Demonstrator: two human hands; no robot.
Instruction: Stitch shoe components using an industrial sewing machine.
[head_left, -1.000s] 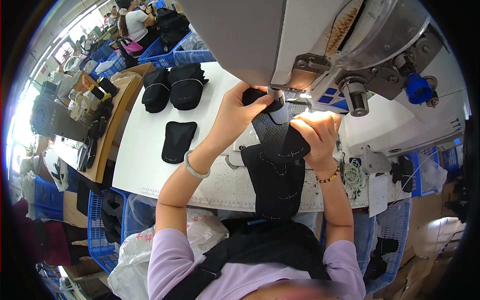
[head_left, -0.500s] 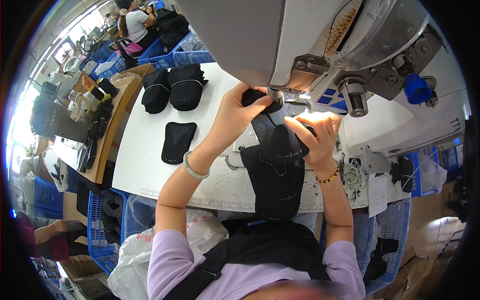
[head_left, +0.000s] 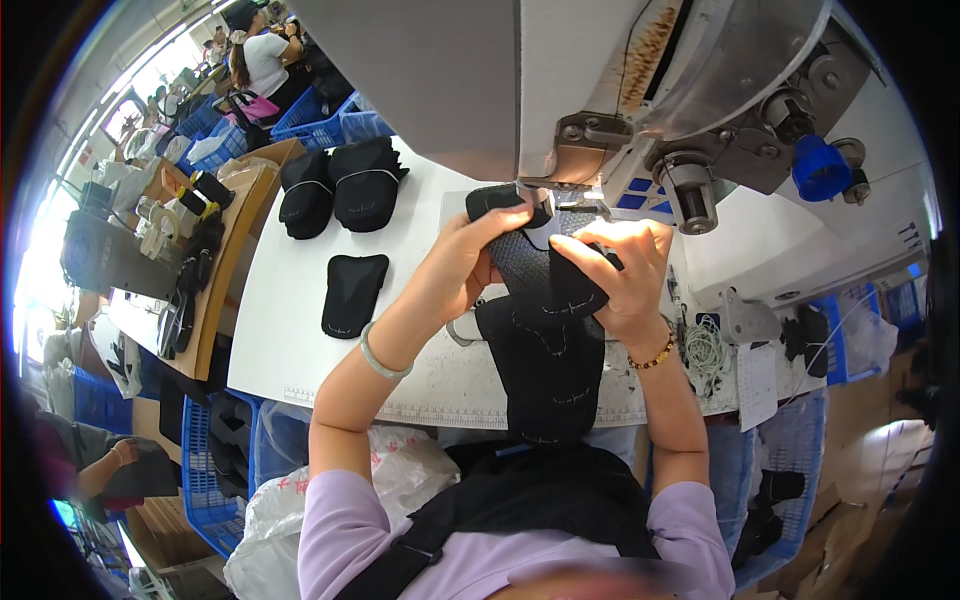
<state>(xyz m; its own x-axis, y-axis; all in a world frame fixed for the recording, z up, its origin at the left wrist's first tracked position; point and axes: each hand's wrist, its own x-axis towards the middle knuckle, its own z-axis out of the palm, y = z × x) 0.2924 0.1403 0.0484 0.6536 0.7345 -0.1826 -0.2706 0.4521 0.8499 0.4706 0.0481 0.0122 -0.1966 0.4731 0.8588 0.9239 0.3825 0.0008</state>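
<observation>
Both hands grip a black fabric piece (head_left: 525,262), shaped like a shoe tongue with a meshed middle, under the head of a sewing machine (head_left: 440,90). My left hand (head_left: 457,258) pinches its left edge, thumb on top near the presser foot. My right hand (head_left: 632,272) closes round its right side, fingers bent over the cloth. More black pieces with pale stitch marks (head_left: 552,385) hang toward me over the table's front edge, just below the held one. How they join the held piece is hidden.
On the white table (head_left: 290,340), a single black piece (head_left: 355,296) lies left of my forearm. Two tied stacks of black pieces (head_left: 366,190) stand behind it. A pale cord coil (head_left: 705,355) sits at right. Blue baskets (head_left: 215,470) flank the table; a person in white (head_left: 268,58) sits far left.
My left hand has slid down and slightly left along the piece, its thumb now below the far end. More of that far end shows beside the presser foot.
</observation>
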